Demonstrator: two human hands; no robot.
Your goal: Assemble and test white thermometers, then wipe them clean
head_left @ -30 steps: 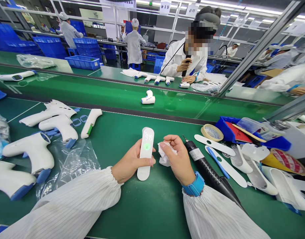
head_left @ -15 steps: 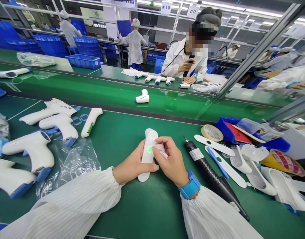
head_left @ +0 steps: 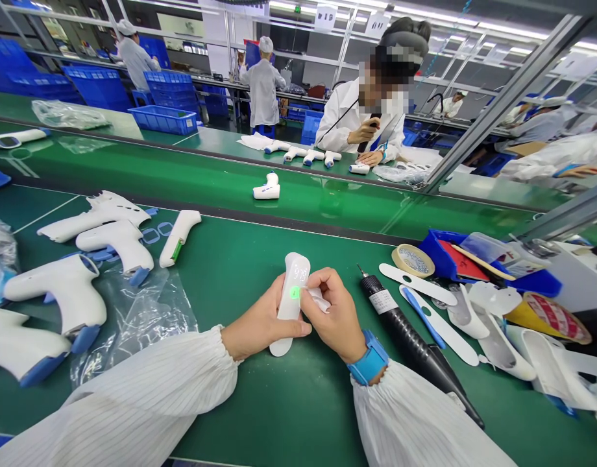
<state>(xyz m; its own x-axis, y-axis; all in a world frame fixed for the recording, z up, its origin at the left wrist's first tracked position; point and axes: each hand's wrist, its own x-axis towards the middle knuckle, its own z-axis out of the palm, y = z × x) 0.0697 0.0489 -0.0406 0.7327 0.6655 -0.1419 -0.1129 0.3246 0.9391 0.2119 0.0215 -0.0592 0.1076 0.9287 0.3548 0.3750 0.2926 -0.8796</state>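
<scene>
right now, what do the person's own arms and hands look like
The left hand and right hand are ungloved. Loose white sleeves with fine stripes end in gathered cuffs. A wide blue wristband circles the right wrist.

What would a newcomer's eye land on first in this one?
Probably the white device at the centre, with its glowing green spot, held in the left hand. Just right of it, the right hand, with a blue band at its wrist, pinches a white wad. Farther right, a black tool lies on the green table.
</scene>
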